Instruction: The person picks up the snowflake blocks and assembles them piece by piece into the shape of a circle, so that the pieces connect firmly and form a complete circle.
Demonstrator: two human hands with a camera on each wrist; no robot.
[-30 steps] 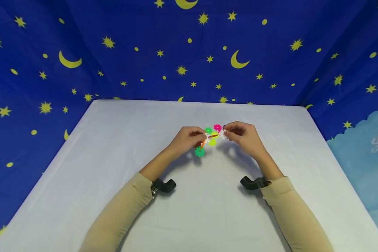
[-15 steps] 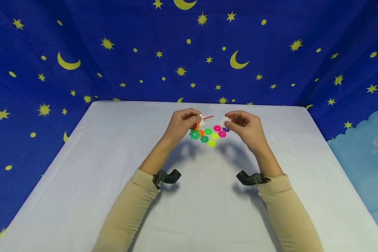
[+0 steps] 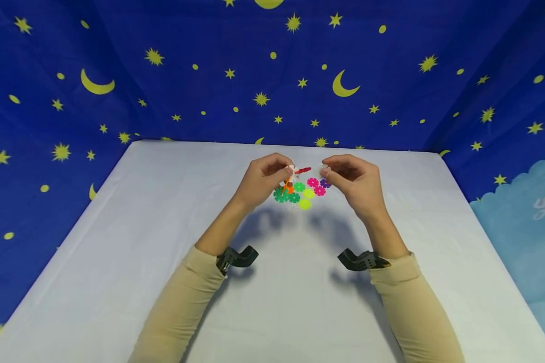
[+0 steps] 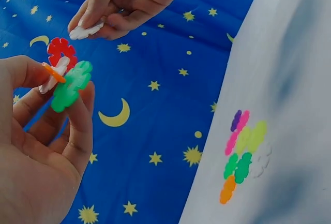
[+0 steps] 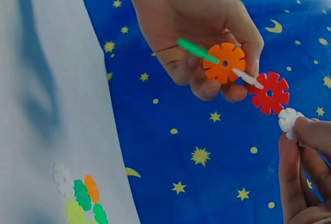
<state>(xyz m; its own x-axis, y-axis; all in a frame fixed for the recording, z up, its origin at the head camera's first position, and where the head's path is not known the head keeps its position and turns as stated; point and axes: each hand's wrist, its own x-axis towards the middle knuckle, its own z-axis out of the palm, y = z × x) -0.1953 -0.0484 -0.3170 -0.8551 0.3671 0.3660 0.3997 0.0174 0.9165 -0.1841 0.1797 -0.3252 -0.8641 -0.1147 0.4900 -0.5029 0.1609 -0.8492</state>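
Observation:
My left hand (image 3: 265, 179) pinches a short chain of slotted snowflake discs between thumb and fingers, raised above the white table. In the right wrist view the chain runs from a green disc (image 5: 192, 48) through an orange disc (image 5: 216, 71) and a white disc (image 5: 245, 77) to a red disc (image 5: 280, 100) at its free end. My right hand (image 3: 356, 184) pinches a single white disc (image 4: 85, 30) by its edge. A gap separates this disc from the red one in the left wrist view.
Below the hands, loose discs lie close together on the white-covered table (image 3: 277, 302): yellow (image 3: 305, 204), pink (image 3: 319, 191), purple (image 3: 325, 183), green (image 3: 299, 187), orange and white ones. A blue cloth (image 3: 200, 91) with moons and stars hangs behind and at the sides.
Both hands have risen from the loose discs and moved away from me, carrying the chain and the single white disc. The red disc has turned from edge-on to slightly broader in the last half second.

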